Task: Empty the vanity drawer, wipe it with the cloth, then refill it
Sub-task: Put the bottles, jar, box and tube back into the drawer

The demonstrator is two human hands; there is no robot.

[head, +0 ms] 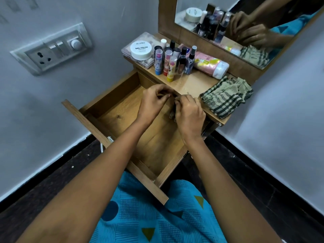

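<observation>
The open wooden vanity drawer (122, 118) is pulled out over the person's lap, its floor mostly bare. Both hands meet at its far right corner, under the edge of the wooden vanity top (192, 83). The left hand (154, 104) has its fingers curled in, pinching something small and dark; the right hand (189, 113) is likewise curled tight on it. What that item is cannot be made out, since the fingers cover nearly all of it. A small object, perhaps a bottle, shows just below the right hand's knuckles, mostly hidden. The folded green-and-beige checked cloth (226, 97) lies on the vanity top to the right, beside a pink tube lying on its side (210, 64). Upright cosmetic bottles (173, 60) cluster beside a white nail-polish-remover tub (141, 50).
</observation>
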